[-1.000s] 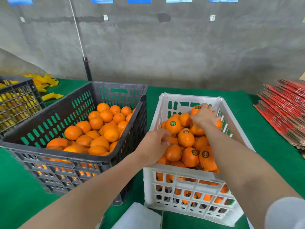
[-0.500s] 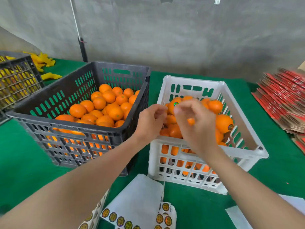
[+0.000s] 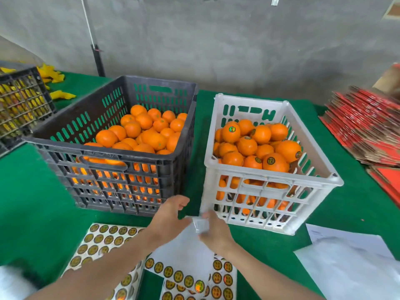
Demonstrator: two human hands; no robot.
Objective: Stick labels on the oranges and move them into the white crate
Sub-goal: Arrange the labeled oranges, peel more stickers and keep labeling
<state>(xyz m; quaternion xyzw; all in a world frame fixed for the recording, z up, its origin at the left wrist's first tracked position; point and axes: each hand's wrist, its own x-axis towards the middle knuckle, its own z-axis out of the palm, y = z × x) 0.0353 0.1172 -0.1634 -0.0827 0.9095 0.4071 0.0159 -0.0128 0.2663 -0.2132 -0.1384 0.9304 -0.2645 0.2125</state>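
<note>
The white crate stands at centre right, piled with labelled oranges. Left of it the black crate holds unlabelled oranges. Sheets of round gold-and-black labels lie on the green table in front. Both hands are low, in front of the gap between the crates, above a white backing sheet. My right hand pinches the curled top edge of that sheet. My left hand hovers beside it with fingers apart, and I cannot see anything in it.
A second label sheet lies at the bottom centre. White papers rest at the lower right. A stack of red flattened cartons sits at the right. A dark crate with yellow contents stands far left.
Both hands have come out of the white crate and dropped down to the sheets in front. The view has tilted down, revealing the label sheets.
</note>
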